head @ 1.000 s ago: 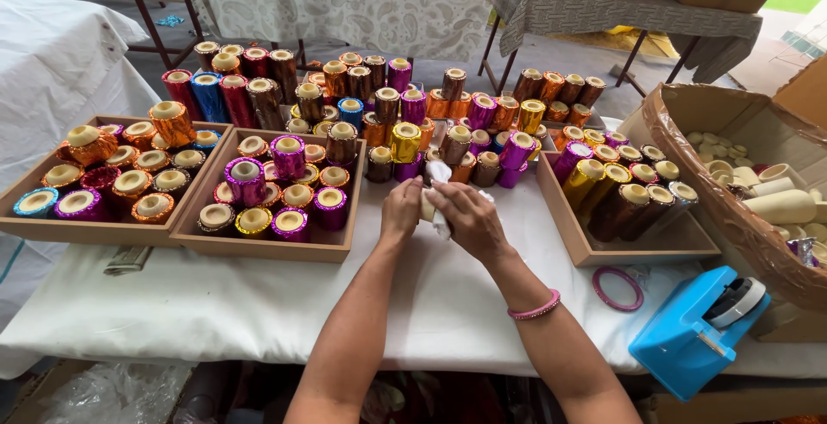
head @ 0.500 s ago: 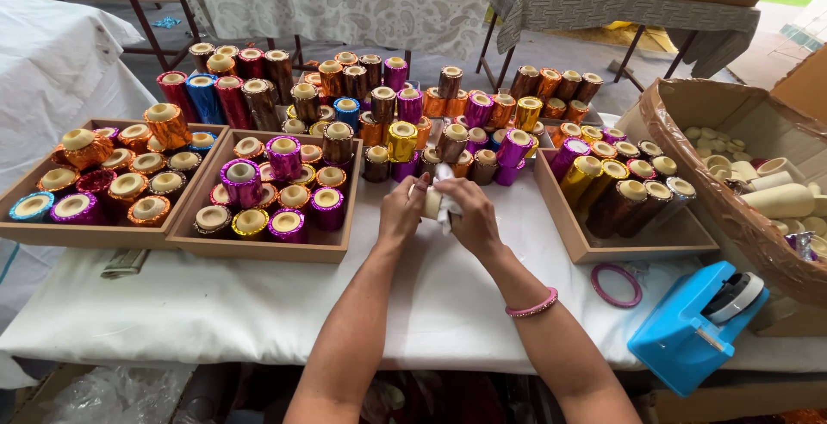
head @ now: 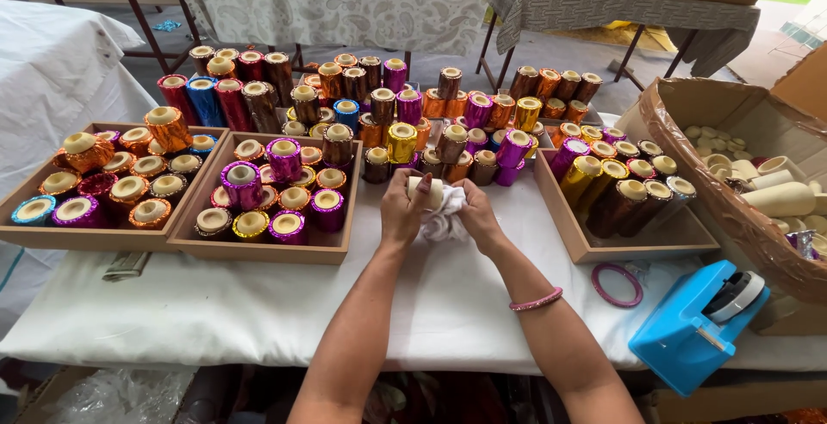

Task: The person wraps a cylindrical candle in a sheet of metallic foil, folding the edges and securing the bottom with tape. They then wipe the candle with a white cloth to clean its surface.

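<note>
Cream-coloured and bare, the small wooden cylinder (head: 425, 191) sits between my two hands over the white tablecloth (head: 215, 312), just in front of the standing rows of foil-wrapped cylinders (head: 401, 142). My left hand (head: 401, 210) is closed around it from the left, fingers curled over the body, so the cylinder lies against that palm with its long axis running roughly left to right, the free end pointing toward my other hand. My right hand (head: 472, 215) is closed on a bunched white cloth (head: 441, 221) and presses it against the cylinder from the right and below; the two hands touch through the cloth. The left hand is the one carrying the piece, the right only meets it at its end and underside.

Beside my right forearm lie a pink bangle (head: 617, 284) and a blue tape dispenser (head: 698, 327). Shallow wooden trays (head: 258, 250) of wrapped pieces flank the hands on both sides, and a cardboard box (head: 689, 165) of unwrapped ones stands far right.
</note>
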